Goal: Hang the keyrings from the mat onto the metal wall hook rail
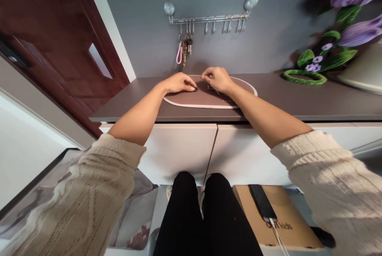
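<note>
Over a brown oval mat (197,99) with a pale rim, both of my hands work close together. My left hand (180,82) pinches a small black piece (195,89) between thumb and fingers; it looks like the head of a key. My right hand (219,79) is closed, thumb against fingertips. Beneath its palm show some small metal keys (212,88), partly hidden by the hand. Whether the black piece and these keys are joined, I cannot tell.
The mat lies on a dark cabinet top (274,97). Above it, a wall hook rail (211,19) carries hanging keys (185,49). Purple flowers with a green ring base (304,78) stand right. Below are a cardboard box (289,212) and a phone (263,202) with a cable.
</note>
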{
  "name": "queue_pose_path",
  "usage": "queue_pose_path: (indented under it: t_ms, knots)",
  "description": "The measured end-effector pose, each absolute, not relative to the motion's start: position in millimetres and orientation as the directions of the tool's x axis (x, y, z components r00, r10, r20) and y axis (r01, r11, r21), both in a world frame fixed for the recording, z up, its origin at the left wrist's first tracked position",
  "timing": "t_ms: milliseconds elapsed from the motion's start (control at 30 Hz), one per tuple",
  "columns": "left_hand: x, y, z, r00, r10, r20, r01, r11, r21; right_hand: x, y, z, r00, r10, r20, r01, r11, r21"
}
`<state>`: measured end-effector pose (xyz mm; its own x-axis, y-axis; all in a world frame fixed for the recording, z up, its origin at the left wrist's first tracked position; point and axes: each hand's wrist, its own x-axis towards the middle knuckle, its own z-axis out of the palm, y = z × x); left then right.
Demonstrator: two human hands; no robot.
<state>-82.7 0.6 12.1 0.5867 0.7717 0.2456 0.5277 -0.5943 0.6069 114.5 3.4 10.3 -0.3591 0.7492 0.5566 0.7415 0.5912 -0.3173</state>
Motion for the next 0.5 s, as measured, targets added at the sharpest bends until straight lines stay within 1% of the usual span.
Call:
queue_pose_path:
  t_ms: [300,500]
  knots:
    - [-81.8,2.7,9.7,0.501,0.827,0.253,0.482,-0.51,0.712,115.8,7.2,7.5,-0.364,0.739,0.566,0.734,0.602,-0.314]
    - [-77.7,1.8,9.6,0.401,0.876,0.268,0.454,-0.444,0.772,115.7,6.7,6.7,-0.365,0.755,0.545,0.714,0.603,-0.356]
